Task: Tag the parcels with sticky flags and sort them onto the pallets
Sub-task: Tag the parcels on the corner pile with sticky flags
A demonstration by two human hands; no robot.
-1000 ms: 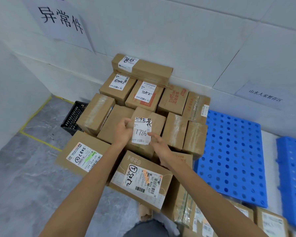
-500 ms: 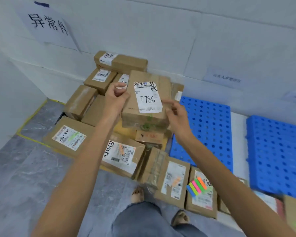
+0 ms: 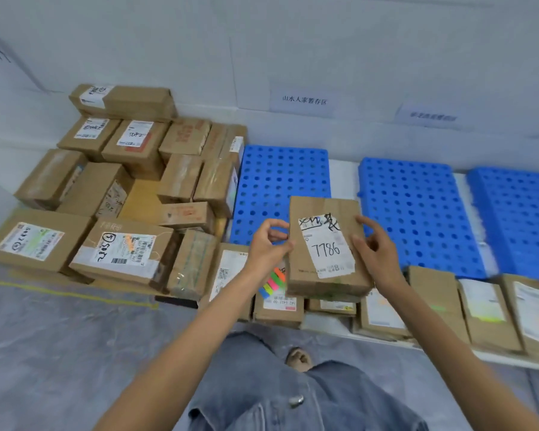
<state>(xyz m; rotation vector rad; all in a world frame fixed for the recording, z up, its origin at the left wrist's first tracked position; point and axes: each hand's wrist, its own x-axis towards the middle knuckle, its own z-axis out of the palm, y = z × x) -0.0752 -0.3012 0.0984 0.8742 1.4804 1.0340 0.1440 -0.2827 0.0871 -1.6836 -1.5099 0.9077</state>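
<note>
Both of my hands flank the 7786 parcel (image 3: 325,247), which lies label-up on the left end of the row of parcels (image 3: 479,309) at my feet. Its far end reaches over the near edge of the leftmost blue pallet (image 3: 280,181). My right hand (image 3: 375,248) is relaxed, fingers resting against the parcel's right edge without wrapping it. My left hand (image 3: 266,245) sits at the left edge with thumb and forefinger curled into a ring; whether it pinches the cardboard or nothing at all, I cannot tell. The sticky flags (image 3: 273,283) lie just beneath that wrist, a fan of bright strips on the next parcel down, close against the 7786 parcel's near left corner.

As I judge it, tagging comes next. I should lay the right hand flat on the box so it cannot slide off the uneven row. With the left I would peel a single flag and press it onto the white label, clear of the handwritten number. The colour ought to match the destination, so I would read the wall sign (image 3: 302,101) above the pallet before choosing.
</note>
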